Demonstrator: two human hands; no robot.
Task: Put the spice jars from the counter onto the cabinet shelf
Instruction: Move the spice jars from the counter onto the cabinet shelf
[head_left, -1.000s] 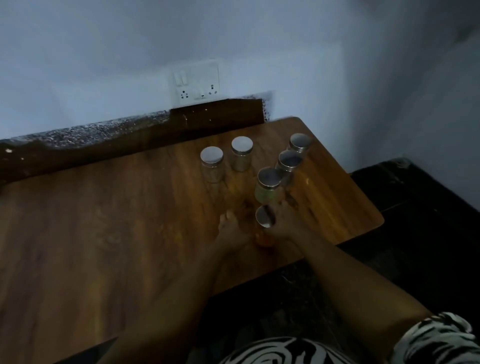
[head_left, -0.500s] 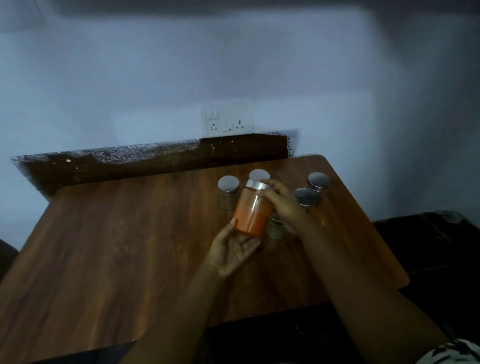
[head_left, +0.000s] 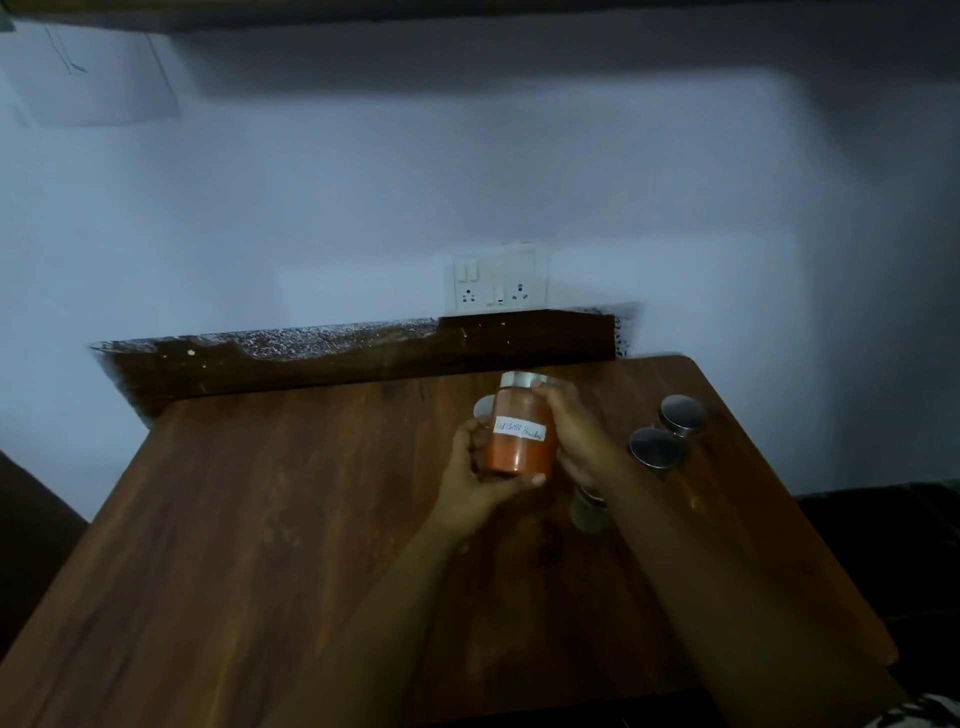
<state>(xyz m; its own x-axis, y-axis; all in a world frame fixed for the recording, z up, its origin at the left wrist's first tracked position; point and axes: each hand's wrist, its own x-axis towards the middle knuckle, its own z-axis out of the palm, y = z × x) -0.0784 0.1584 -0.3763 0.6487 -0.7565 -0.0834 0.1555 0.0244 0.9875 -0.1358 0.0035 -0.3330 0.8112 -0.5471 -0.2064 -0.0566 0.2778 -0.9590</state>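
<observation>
An orange spice jar with a silver lid and a white handwritten label is held upright above the wooden counter. My left hand cups its bottom and left side. My right hand grips its right side near the lid. Two silver-lidded jars stand on the counter to the right. Another jar shows partly under my right wrist. A lid edge peeks out behind the held jar. No cabinet shelf is clearly visible.
A white wall with a switch and socket plate rises behind the counter. A dark backsplash strip runs along the counter's far edge. A dark band crosses the top of the view. The scene is dim.
The orange jar was lifted off the counter and turned upright, its label now facing me. Both hands stayed on it. My view tilted upward, showing more wall.
</observation>
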